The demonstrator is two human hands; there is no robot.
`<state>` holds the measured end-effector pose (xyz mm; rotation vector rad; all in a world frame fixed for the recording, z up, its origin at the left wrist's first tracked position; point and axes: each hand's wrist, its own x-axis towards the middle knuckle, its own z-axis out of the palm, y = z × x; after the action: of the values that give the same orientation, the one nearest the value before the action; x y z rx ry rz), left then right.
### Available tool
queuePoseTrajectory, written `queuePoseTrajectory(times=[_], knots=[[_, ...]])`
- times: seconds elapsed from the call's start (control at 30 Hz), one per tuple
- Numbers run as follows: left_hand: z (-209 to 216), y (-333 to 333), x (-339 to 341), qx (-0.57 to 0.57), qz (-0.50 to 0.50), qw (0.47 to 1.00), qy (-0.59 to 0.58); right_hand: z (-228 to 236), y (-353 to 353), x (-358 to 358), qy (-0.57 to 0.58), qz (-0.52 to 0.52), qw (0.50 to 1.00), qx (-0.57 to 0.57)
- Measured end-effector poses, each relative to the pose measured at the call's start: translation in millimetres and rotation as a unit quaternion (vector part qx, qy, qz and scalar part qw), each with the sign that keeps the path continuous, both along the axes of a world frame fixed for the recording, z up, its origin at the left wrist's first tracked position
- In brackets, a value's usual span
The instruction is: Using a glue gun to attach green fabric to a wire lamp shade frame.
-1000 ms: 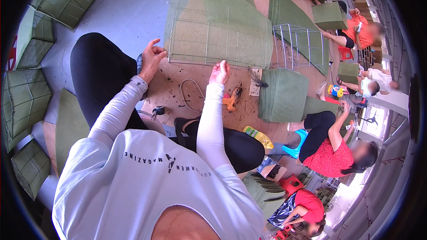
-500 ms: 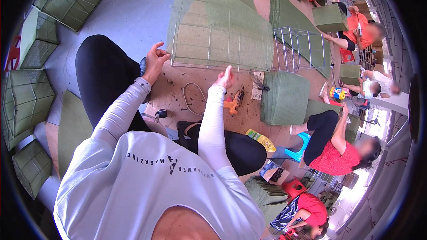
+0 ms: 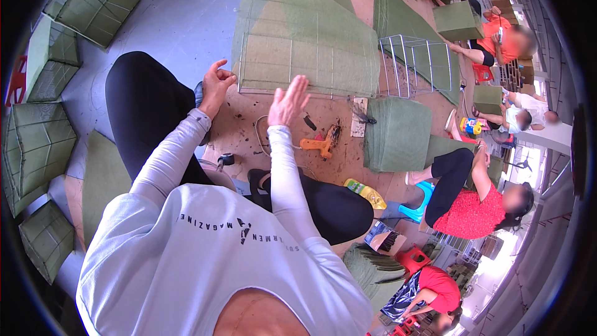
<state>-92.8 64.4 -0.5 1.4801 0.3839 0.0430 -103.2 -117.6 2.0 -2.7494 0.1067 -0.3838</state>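
Observation:
A green mesh sheet (image 3: 348, 43) and a flat wire frame grid (image 3: 292, 56) lie one against the other in front of me. At their near left corner is my left hand (image 3: 216, 89), fingers bent in toward the edge; anything pinched there is too small to make out. My right hand (image 3: 288, 104) is open, fingers stretched out, at the near edge of the sheet and apparently holding nothing. An orange glue gun (image 3: 318, 144) with a dark, dirty front lies on the brown board to its right.
Stacked green mesh pieces (image 3: 398, 134) lie to the right, beside an open wire frame (image 3: 415, 65). Mesh-covered boxes (image 3: 40, 143) stand at far left. A yellow bottle (image 3: 365, 193) lies by my knee. Co-workers sit at right, one in a red top (image 3: 466, 211).
My right hand has moved left along the near edge of the sheet, its fingers now more spread and in full view. My left hand has stayed at the corner.

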Motion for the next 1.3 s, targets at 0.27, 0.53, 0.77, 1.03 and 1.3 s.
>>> queuePoseTrajectory(times=[0.27,0.53,0.77,1.03,1.3], knots=[[0,-1,3,-0.002,-0.003,1.000,0.007,6,29,-9,0.019,0.081,0.995,-0.060],[-8,0,1,0.013,0.011,1.000,-0.006,4,51,-18,0.037,0.144,0.987,-0.055],[0,0,3,-0.011,0.006,1.000,0.000,10,48,-13,0.038,0.155,0.987,0.010],[-6,-2,-1,-0.013,0.001,1.000,0.012,-3,-10,4,-0.001,-0.027,0.999,-0.041],[0,-4,0,-0.009,-0.007,1.000,0.012,0,-53,11,0.030,-0.113,0.993,-0.013]])
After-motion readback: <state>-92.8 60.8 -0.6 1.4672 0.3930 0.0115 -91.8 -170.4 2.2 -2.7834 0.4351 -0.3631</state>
